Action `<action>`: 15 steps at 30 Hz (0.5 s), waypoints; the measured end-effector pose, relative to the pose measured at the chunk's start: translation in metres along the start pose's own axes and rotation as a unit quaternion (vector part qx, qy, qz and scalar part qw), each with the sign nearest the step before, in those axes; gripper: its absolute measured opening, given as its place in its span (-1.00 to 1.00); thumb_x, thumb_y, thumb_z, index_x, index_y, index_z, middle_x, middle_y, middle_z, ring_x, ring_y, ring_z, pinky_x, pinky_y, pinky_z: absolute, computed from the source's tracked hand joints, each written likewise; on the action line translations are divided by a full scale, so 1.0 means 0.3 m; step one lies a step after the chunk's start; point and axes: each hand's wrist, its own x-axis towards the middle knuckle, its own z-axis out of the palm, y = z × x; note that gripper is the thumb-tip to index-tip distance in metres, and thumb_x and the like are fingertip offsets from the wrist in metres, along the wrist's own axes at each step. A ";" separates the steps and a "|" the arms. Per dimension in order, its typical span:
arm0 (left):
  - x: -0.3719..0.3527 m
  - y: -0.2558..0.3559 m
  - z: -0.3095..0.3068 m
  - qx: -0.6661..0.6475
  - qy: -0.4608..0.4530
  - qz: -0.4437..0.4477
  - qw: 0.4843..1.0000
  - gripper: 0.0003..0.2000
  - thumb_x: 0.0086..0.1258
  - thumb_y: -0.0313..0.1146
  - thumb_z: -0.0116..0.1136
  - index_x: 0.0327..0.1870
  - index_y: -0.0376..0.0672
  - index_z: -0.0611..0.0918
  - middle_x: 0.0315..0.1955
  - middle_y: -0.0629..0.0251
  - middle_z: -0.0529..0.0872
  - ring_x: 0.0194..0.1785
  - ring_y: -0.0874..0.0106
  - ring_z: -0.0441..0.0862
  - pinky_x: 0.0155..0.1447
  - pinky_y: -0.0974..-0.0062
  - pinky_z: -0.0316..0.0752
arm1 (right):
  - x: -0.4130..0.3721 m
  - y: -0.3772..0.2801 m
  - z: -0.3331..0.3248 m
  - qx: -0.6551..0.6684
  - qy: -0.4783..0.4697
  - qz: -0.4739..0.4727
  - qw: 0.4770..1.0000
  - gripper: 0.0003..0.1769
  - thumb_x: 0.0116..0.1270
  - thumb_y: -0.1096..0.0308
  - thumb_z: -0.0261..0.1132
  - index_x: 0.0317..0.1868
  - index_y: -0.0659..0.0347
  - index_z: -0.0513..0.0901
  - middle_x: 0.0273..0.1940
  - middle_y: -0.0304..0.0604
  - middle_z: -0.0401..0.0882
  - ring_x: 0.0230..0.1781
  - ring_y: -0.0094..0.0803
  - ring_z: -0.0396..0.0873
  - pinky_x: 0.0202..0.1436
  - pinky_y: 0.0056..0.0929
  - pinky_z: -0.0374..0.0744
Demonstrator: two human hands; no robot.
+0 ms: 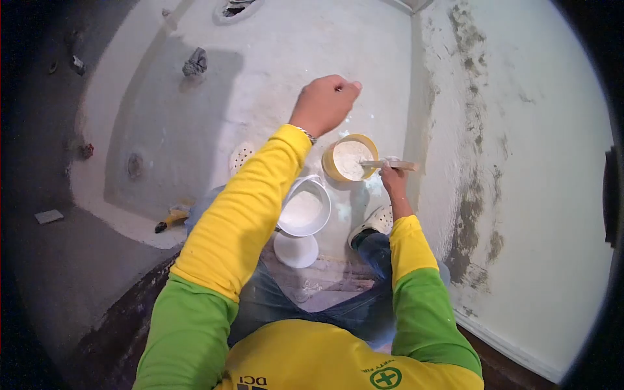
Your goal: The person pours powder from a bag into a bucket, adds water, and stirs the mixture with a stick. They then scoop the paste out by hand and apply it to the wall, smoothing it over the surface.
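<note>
My left hand (325, 105) is raised over the floor in a closed fist, up and left of a yellow tub (327, 166). What the fist holds, if anything, is hidden by the curled fingers. Whitish powder or paste (349, 158) partly fills the tub. On the tub's right side, my right hand (394, 179) grips a flat wooden-handled tool (404, 166), whose far end reaches into the white material. Just below and left stands a white bucket (327, 214) with white material inside. A round white lid (296, 252) lies in front of the bucket.
A rough, patched wall (533, 195) rises close on the right. My clog (375, 222) is beside the tub. On the left are a yellow-handled brush (174, 216), a crumpled grey lump (195, 62) and a small pale slab (49, 216). A round floor opening (237, 9) lies at the top.
</note>
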 end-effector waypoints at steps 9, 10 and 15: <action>0.026 0.022 -0.034 -0.026 -0.006 -0.024 0.999 -0.61 0.28 -0.03 0.08 -0.33 -0.25 0.67 -0.46 0.19 0.71 -0.32 0.27 0.64 -0.09 0.38 0.50 | -0.080 -0.172 0.136 0.128 -0.091 0.003 0.988 -0.73 0.30 0.26 0.28 -0.10 0.27 0.60 -0.31 -0.20 0.61 -0.35 -0.46 0.60 -0.29 -0.46 0.58; 0.023 0.019 -0.042 -0.028 -0.002 -0.025 0.999 -0.61 0.28 -0.03 0.08 -0.33 -0.25 0.67 -0.47 0.19 0.71 -0.32 0.28 0.64 -0.10 0.38 0.51 | -0.097 -0.185 0.119 0.096 -0.148 0.038 0.984 -0.72 0.31 0.25 0.26 -0.09 0.27 0.58 -0.29 -0.20 0.59 -0.39 -0.47 0.60 -0.33 -0.45 0.59; 0.037 0.012 -0.066 -0.037 0.012 -0.027 0.999 -0.62 0.28 -0.04 0.07 -0.34 -0.25 0.66 -0.48 0.20 0.71 -0.33 0.27 0.63 -0.10 0.38 0.51 | -0.038 -0.128 -0.024 0.037 -0.155 0.061 0.985 -0.75 0.29 0.31 0.25 -0.11 0.29 0.59 -0.33 -0.20 0.60 -0.38 -0.47 0.60 -0.36 -0.49 0.59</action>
